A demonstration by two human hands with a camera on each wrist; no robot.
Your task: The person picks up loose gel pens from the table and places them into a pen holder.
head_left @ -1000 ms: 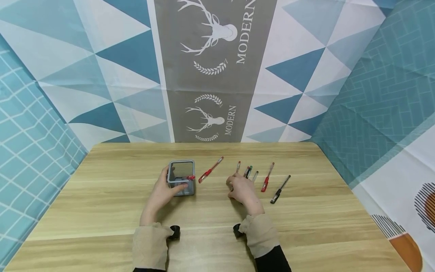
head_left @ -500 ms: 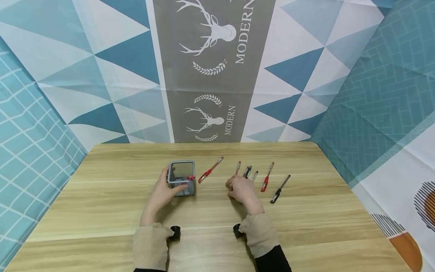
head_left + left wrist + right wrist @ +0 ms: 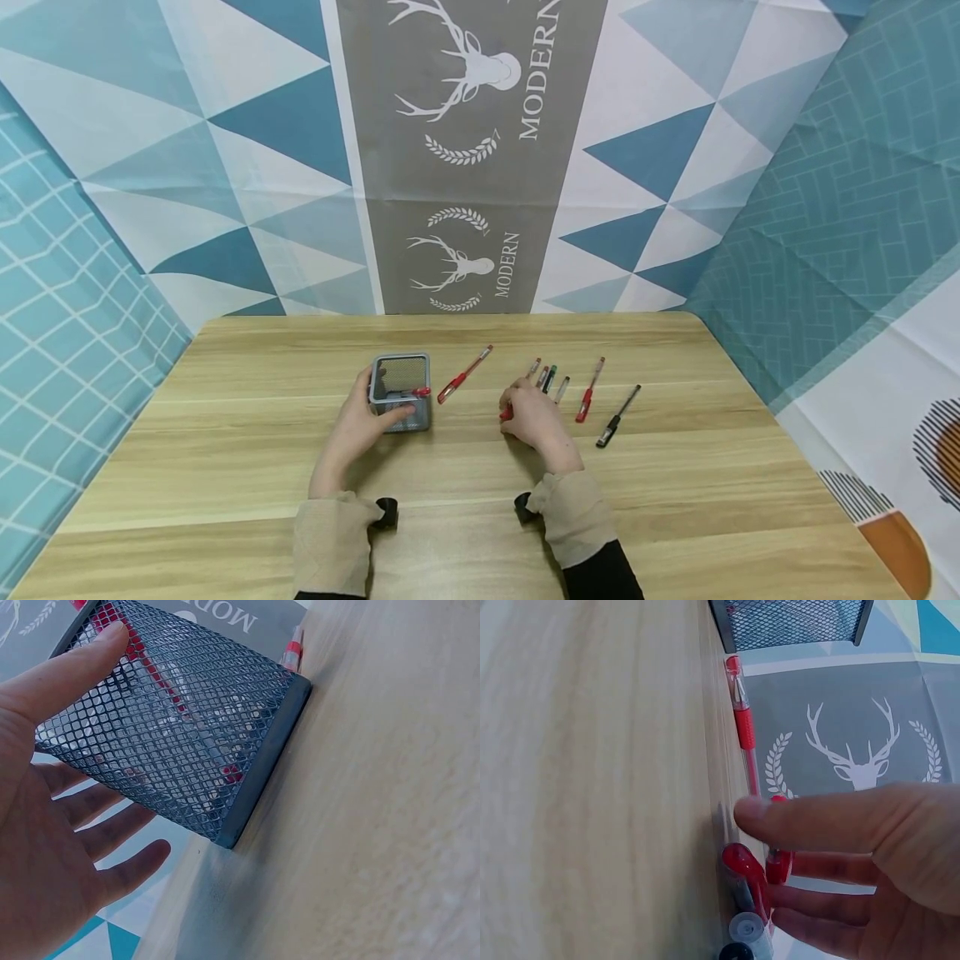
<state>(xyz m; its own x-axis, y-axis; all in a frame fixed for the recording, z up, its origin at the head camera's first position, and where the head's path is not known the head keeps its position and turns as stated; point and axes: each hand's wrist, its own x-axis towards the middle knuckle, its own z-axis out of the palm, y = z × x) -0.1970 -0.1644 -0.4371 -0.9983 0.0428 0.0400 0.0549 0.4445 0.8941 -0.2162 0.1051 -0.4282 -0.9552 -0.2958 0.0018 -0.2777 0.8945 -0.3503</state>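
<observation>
My left hand (image 3: 352,427) grips a grey wire-mesh pen holder (image 3: 411,420), its thumb on the near side and the other fingers round the far side. Through the mesh in the left wrist view, a red pen (image 3: 155,673) leans inside the holder. My right hand (image 3: 536,419) pinches a red-capped gel pen (image 3: 778,864) between thumb and fingers, low over the table. Beyond the fingers, several pens lie close together, among them a green-ended pen (image 3: 552,374). Part of the held pen is hidden by the hand.
Another red pen (image 3: 463,376) lies between the holder and my right hand. To the right lie a red pen (image 3: 591,390) and a black pen (image 3: 618,417). The wooden table (image 3: 262,375) ends at a patterned cloth backdrop (image 3: 465,175).
The pen under my right fingers has turned slightly, its far end shifting right and its red cap now showing beside the fingertips. My left hand and the holder have stayed in place.
</observation>
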